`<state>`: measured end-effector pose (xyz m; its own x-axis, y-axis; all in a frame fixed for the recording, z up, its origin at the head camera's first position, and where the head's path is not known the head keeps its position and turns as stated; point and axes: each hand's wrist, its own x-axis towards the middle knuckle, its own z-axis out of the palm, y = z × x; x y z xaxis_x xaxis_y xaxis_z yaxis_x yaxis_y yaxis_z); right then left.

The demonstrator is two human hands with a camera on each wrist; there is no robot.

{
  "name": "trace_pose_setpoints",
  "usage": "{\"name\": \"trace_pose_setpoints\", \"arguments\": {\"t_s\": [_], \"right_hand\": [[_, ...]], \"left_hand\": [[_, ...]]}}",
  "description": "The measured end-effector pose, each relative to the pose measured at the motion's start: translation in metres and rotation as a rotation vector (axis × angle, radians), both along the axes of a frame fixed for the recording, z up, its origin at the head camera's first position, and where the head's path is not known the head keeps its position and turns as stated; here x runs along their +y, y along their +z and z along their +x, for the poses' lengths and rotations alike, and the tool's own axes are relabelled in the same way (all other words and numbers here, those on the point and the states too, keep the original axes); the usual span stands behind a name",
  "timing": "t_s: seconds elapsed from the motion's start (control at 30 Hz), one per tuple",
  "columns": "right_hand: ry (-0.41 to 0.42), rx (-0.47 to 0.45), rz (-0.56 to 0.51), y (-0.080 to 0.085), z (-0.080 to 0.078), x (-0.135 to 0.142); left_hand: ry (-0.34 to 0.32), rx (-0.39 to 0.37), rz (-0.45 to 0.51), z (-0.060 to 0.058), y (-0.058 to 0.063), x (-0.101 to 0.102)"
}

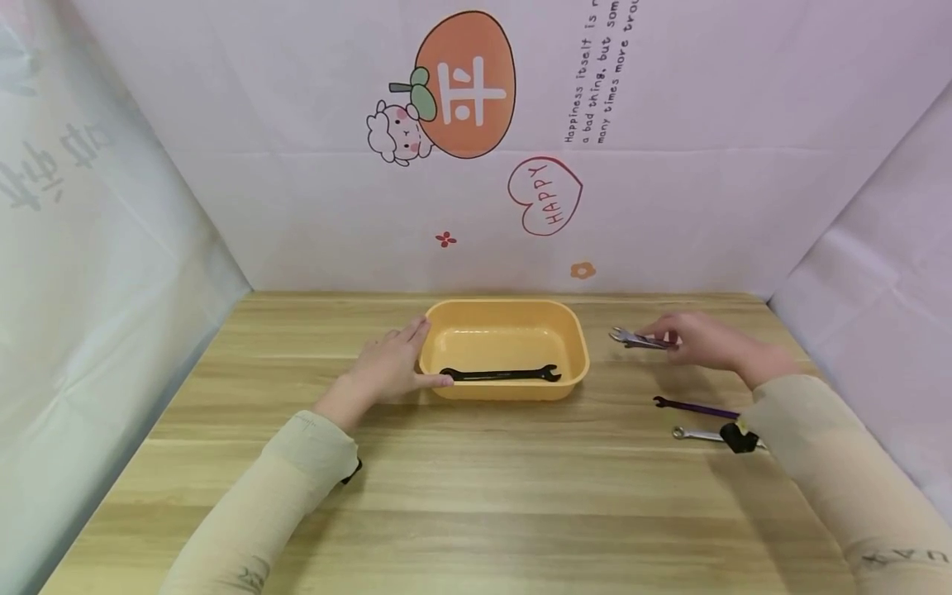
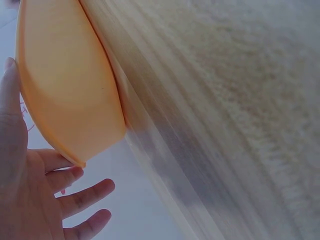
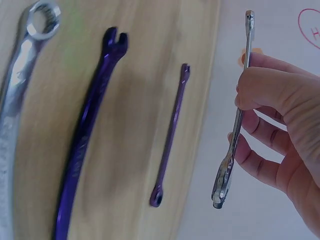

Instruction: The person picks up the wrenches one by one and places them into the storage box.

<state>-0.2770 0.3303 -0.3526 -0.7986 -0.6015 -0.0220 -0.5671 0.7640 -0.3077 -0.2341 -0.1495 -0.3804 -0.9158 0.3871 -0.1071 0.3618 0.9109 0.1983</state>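
Head view alone shows the black wrench (image 1: 502,375) inside the basin (image 1: 506,347).

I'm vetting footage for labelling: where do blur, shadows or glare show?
Head: soft shadow on the table beside the right sleeve; left wrist: the table's grain smears at upper right; right wrist: the far-left silver wrench looks soft, the held wrench crisper, glinting.

Left hand (image 1: 390,364) splayed, right hand (image 1: 702,339) pinched
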Motion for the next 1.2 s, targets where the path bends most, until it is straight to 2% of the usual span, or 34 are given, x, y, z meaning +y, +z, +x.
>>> {"name": "trace_pose_setpoints", "arguments": {"t_s": [0.23,0.43,1.2], "right_hand": [[0.049,0.042,-0.012,0.008,-0.003,-0.013],[0.041,0.066,0.014,0.014,0.001,-0.024],[0.081,0.062,-0.006,0.022,0.001,-0.059]], "left_hand": [[0.010,-0.003,0.007,-0.001,-0.004,0.000],[0.015,-0.002,-0.004,0.000,-0.002,0.001],[0.015,0.006,0.008,0.001,-0.004,0.001]]}}
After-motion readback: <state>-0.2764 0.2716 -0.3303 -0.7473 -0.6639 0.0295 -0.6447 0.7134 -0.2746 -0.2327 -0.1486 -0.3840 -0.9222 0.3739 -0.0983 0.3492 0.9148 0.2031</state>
